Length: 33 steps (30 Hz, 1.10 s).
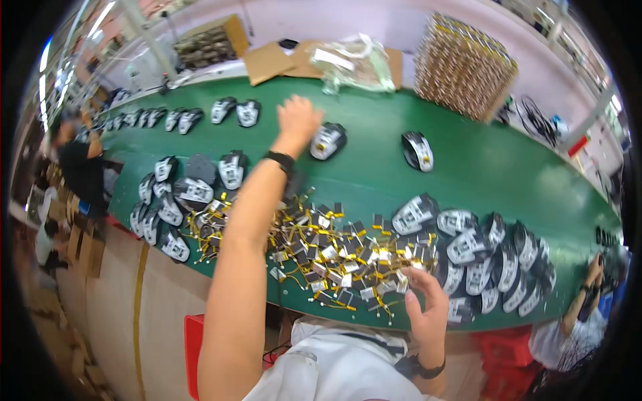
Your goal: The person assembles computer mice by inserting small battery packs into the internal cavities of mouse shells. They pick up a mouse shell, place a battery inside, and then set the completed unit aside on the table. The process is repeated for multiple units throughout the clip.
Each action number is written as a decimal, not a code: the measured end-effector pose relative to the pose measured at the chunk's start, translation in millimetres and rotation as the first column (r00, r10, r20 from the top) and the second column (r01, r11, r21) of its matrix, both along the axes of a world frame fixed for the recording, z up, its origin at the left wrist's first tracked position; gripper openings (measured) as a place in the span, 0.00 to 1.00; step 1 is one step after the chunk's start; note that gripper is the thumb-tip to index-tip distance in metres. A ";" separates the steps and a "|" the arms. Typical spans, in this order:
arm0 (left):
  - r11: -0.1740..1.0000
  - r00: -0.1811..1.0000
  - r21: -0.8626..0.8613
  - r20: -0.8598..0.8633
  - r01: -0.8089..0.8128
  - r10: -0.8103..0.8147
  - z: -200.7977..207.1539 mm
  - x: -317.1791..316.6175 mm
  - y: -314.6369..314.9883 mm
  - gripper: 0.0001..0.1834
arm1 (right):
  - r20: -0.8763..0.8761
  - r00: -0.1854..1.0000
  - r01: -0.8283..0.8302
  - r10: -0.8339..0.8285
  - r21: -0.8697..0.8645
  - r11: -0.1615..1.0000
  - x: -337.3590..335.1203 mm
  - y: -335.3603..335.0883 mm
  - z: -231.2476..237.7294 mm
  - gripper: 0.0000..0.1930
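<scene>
I see the person's right hand [429,309] closest to me, half open, with a gap between thumb and pointing finger. Its fingertips are right by the edge of a big messy pile of small flat batteries [328,252] with yellow tape and thin wires; I can't tell if they touch. The pile lies on the green table [374,167]. Black and white computer mouse shells [471,247] crowd together to its right, and more shells [194,192] sit to its left.

The left hand [299,122] reaches far over the table, its fingers bent and blurry. I can't tell if it has hold of anything. One mouse shell [328,142] lies just beside it, and a lone shell [419,152] sits well off to the right.

At the back, a see-through plastic bag [371,67] lies crumpled on flat cardboard [267,62]. An open cardboard box [235,33] holds dark, bumpy things packed close.
</scene>
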<state>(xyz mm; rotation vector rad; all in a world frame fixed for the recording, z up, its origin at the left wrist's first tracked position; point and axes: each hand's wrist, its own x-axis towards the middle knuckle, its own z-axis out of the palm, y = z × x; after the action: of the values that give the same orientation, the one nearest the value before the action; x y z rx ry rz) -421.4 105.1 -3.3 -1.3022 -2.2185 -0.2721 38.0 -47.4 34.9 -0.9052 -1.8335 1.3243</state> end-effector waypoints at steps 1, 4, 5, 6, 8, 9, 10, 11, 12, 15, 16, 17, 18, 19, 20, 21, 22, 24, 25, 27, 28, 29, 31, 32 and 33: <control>0.999 0.999 0.027 -0.026 -0.042 0.043 1.2 -23.5 0.3 0.23 | 0.028 1.000 0.006 -0.006 -0.001 1.000 2.5 -0.5 3.9 0.19; 0.944 0.906 -0.004 0.280 -0.329 0.317 2.1 -97.6 -12.4 0.28 | 0.075 0.996 -0.046 0.040 0.091 0.995 13.5 5.6 -1.9 0.13; 0.910 0.828 -0.078 0.389 -0.407 0.403 5.9 -105.8 -15.1 0.37 | 0.082 0.996 -0.050 0.041 0.116 0.992 14.8 6.7 -1.8 0.09; 0.884 0.796 -0.120 0.392 -0.452 0.460 -0.2 -118.1 -23.0 0.43 | 0.125 0.992 -0.036 0.020 0.125 0.992 14.7 6.0 0.3 0.08; 0.880 0.741 -0.224 0.477 -0.419 0.474 -28.2 -153.5 -29.2 0.47 | 0.208 0.978 -0.016 -0.016 0.152 0.988 12.1 7.6 5.8 0.07; 0.855 0.745 -0.302 0.423 -0.422 0.516 -35.7 -145.3 -21.7 0.45 | 0.239 0.970 -0.018 -0.047 0.264 0.964 12.0 9.7 2.3 0.06; 0.873 0.780 -0.242 0.392 -0.424 0.488 -44.3 -147.3 -21.6 0.38 | 0.268 0.960 0.001 -0.074 0.264 0.965 11.7 10.1 3.5 0.06; 0.889 0.789 -0.183 0.411 -0.419 0.456 -46.7 -154.7 -20.8 0.34 | 0.297 0.950 0.017 -0.098 0.263 0.965 9.4 12.5 5.5 0.06; 0.898 0.793 -0.121 0.431 -0.422 0.431 -47.7 -160.9 -23.7 0.30 | 0.327 0.938 0.023 -0.112 0.264 0.964 6.2 16.5 7.9 0.06; 0.888 0.749 -0.117 0.494 -0.446 0.441 -21.3 -146.4 -21.8 0.31 | 0.374 0.900 0.073 -0.223 0.375 0.924 -8.8 33.8 10.5 0.07; 0.855 0.697 -0.128 0.525 -0.502 0.488 -16.5 -147.2 -19.2 0.40 | 0.391 0.890 0.069 -0.236 0.395 0.916 -13.2 40.2 7.6 0.08; 0.841 0.650 -0.177 0.560 -0.512 0.513 -13.2 -145.8 -18.6 0.43 | 0.421 0.880 0.023 -0.219 0.422 0.906 -17.5 43.8 5.2 0.08; 0.823 0.599 -0.221 0.591 -0.523 0.540 -6.6 -143.5 -19.3 0.46 | 0.448 0.871 -0.027 -0.201 0.452 0.892 -23.0 48.3 2.4 0.08; 0.833 0.563 -0.397 0.614 -0.385 0.553 -5.2 -163.1 -21.9 0.47 | 0.470 0.866 -0.088 -0.168 0.476 0.875 -28.5 49.9 0.7 0.08; 0.801 0.522 -0.554 0.625 -0.228 0.581 -6.5 -197.3 -26.2 0.48 | 0.483 0.864 -0.107 -0.142 0.452 0.886 -32.4 47.2 -0.6 0.08; 0.740 0.481 -0.672 0.635 -0.042 0.604 -6.7 -214.9 -27.6 0.49 | 0.501 0.856 -0.120 -0.128 0.434 0.893 -33.8 47.1 -0.8 0.09; 0.732 0.548 -0.681 0.603 -0.025 0.580 1.5 -184.7 -18.5 0.47 | 0.525 0.839 -0.116 -0.140 0.425 0.898 -32.4 49.4 -1.5 0.09; 0.813 0.547 -0.543 0.624 -0.210 0.558 -2.3 -146.0 -18.9 0.51 | 0.564 0.799 -0.080 -0.207 0.442 0.894 -20.4 53.5 -7.4 0.08; 0.841 0.557 -0.466 0.636 -0.275 0.535 0.1 -135.7 -29.8 0.56 | 0.581 0.786 -0.079 -0.210 0.432 0.898 -16.7 54.0 -8.1 0.08; 0.900 0.581 -0.351 0.689 -0.257 0.434 -16.8 -149.3 -40.6 0.58 | 0.589 0.786 -0.105 -0.189 0.429 0.897 -15.3 57.3 -11.8 0.08; 0.926 0.605 -0.291 0.702 -0.240 0.377 -16.8 -148.2 -46.4 0.57 | 0.573 0.796 -0.106 -0.195 0.450 0.887 -15.1 56.2 -14.7 0.08; 0.944 0.635 -0.238 0.699 -0.228 0.329 -13.8 -148.7 -48.8 0.55 | 0.556 0.807 -0.107 -0.200 0.471 0.876 -15.5 54.7 -17.1 0.08; 0.971 0.681 -0.140 0.693 -0.194 0.236 -3.4 -127.3 -53.7 0.53 | 0.469 0.857 -0.068 -0.212 0.511 0.857 -14.5 53.6 -21.2 0.07; 0.988 0.716 -0.095 0.681 -0.124 0.155 5.0 -118.2 -55.1 0.52 | 0.439 0.873 -0.016 -0.213 0.462 0.887 -13.6 51.7 -21.3 0.06; 0.997 0.739 -0.046 0.670 -0.055 0.072 15.6 -106.9 -53.1 0.50 | 0.413 0.885 0.028 -0.215 0.414 0.910 -12.0 51.4 -20.0 0.06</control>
<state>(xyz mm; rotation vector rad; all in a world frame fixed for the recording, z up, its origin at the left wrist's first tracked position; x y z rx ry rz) -528.3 52.0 12.4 -1.2606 -2.8602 -0.8066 26.1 4.0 14.9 -1.1446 -2.2423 0.6443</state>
